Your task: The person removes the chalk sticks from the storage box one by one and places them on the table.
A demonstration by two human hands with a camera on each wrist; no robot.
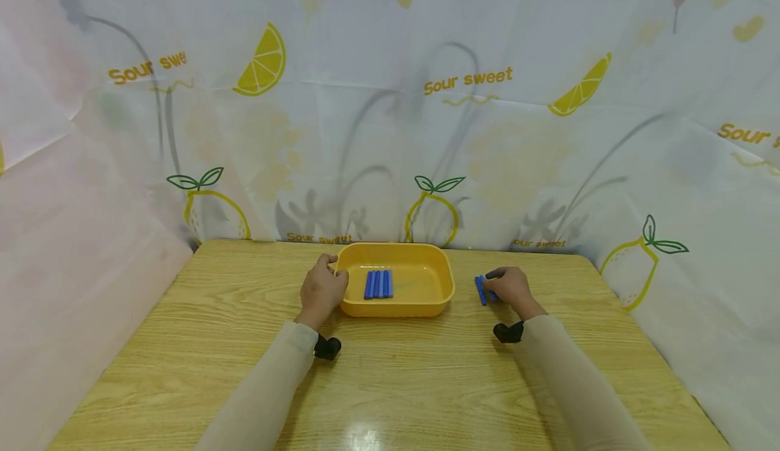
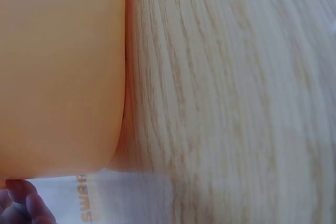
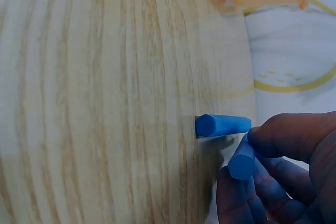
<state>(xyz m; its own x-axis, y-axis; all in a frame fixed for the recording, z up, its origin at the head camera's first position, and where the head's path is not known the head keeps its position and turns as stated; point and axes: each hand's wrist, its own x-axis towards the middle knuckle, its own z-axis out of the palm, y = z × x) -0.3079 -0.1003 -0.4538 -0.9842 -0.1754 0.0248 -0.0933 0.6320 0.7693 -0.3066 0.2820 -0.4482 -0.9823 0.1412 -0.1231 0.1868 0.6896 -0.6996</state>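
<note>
At the left end of the yellow basin [image 1: 395,309], my left hand [image 1: 321,290] grips the rim, thumb toward the inside. Its fingertips [image 2: 32,205] show at the bottom corner of the left wrist view, beyond the basin's wall [image 2: 63,77]. My right hand [image 1: 510,288], to the right of the basin, pinches a light blue chalk-like stick [image 3: 242,163] between thumb and fingers, tilted with its flat end facing the wrist camera. A brighter blue stick [image 3: 226,125] lies on the table just beside it, close to the thumb tip.
Several blue and violet-blue sticks [image 1: 378,284] lie side by side in the left half of the basin. The wooden table [image 1: 402,376] ends at the back against a printed white sheet [image 1: 378,133], which also rises along both sides. Each wrist wears a black band.
</note>
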